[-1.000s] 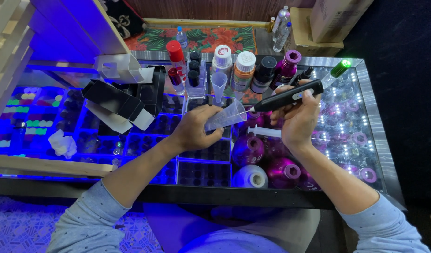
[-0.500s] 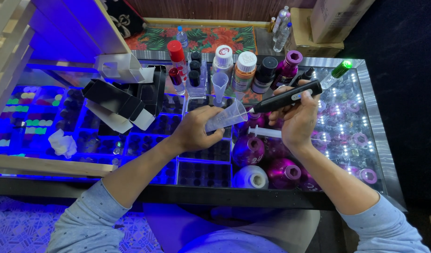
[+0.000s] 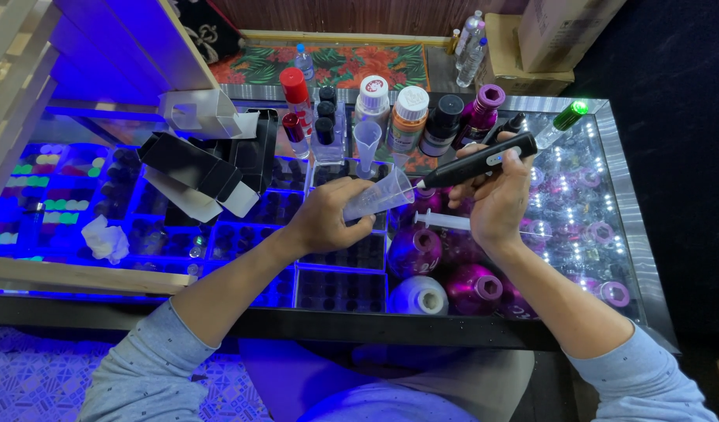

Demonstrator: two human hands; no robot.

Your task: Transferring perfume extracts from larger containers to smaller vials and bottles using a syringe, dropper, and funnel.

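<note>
The left hand [image 3: 328,215] holds a small clear measuring cup [image 3: 379,195] tilted on its side above the glass table [image 3: 633,234], its fingers [image 3: 345,187] curled and pinching the narrow base so that the open mouth faces right. The right hand [image 3: 496,199] grips a black pen-shaped electric tool [image 3: 477,162], fingers wrapped round its thick end, and the slim tip points left, right at the cup's mouth; whether it touches the rim cannot be told. Just below the cup and the tool, a clear syringe [image 3: 441,221] lies on the table among round magenta bottles [image 3: 414,252], with a white-bodied bottle [image 3: 420,295] nearest the table's front edge. Behind the hands stands a row of bottles: a red-capped one [image 3: 295,87], a white-capped one [image 3: 373,100], an orange-capped one [image 3: 410,109] and a black-capped one [image 3: 445,117], with a clear funnel [image 3: 366,141] upright in front of them. To the left lie an opened black carton [image 3: 191,168] and a crumpled white tissue [image 3: 105,238].
</note>
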